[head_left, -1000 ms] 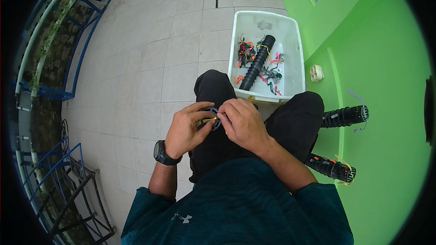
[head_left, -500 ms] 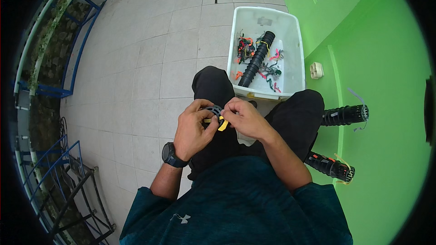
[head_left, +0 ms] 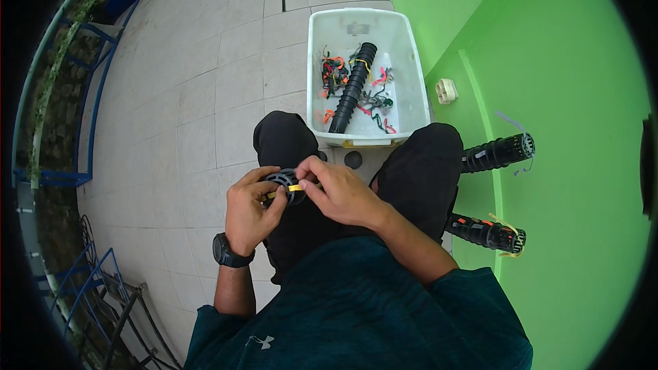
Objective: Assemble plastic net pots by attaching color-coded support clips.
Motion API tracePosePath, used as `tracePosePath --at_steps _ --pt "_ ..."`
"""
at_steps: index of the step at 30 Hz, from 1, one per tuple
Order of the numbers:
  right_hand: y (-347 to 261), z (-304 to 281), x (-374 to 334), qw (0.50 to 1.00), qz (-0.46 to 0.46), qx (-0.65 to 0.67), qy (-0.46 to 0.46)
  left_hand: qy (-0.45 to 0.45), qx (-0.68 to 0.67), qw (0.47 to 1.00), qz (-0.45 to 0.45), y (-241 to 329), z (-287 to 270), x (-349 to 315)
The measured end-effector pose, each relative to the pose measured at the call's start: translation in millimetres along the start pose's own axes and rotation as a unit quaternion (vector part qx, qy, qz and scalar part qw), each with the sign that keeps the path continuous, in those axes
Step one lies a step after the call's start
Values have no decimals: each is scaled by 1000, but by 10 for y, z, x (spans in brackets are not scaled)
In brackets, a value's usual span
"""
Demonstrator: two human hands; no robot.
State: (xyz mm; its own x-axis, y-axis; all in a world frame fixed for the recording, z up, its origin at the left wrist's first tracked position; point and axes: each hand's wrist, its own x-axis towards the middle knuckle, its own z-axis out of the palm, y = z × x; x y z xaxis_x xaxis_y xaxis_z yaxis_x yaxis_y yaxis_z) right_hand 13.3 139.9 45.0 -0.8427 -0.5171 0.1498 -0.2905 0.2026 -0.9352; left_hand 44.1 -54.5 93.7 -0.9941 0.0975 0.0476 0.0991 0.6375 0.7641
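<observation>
Above my lap, my left hand (head_left: 252, 207) is closed round a black, round plastic piece with slots (head_left: 281, 177). How far this piece reaches below my fingers is hidden. A narrow yellow strip (head_left: 295, 188) runs across its slotted face, from under my left thumb toward my right hand (head_left: 339, 190). That hand pinches the strip between thumb and fingertips, close to the piece's edge. My dark-trousered knees are spread on either side, and the left wrist wears a black watch (head_left: 229, 250).
Beyond my knees stands a white plastic bin (head_left: 418, 68) holding a black ribbed tube (head_left: 354, 89) and tangled coloured strips (head_left: 334, 74). Two black slotted tubes (head_left: 499, 153) (head_left: 488, 234) with strips tied on lie by the green wall (head_left: 569, 185) at right. A blue railing (head_left: 96, 109) runs along the left.
The yellow strip hung loose below the piece; now it lies across the slotted face, drawn toward my right hand. The whole view has shifted, so the bin appears farther left.
</observation>
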Motion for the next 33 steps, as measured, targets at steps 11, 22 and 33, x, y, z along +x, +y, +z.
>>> tracePosePath --at_steps 11,22,33 --pt "78 168 -211 986 -88 -68 122 -60 -205 975 55 -92 -34 -10" --pt "-841 -1432 -2362 776 70 -285 559 -126 -149 976 93 -98 237 327" --pt "-553 -1399 -3367 596 259 -468 600 -197 -74 970 122 93 427 611"
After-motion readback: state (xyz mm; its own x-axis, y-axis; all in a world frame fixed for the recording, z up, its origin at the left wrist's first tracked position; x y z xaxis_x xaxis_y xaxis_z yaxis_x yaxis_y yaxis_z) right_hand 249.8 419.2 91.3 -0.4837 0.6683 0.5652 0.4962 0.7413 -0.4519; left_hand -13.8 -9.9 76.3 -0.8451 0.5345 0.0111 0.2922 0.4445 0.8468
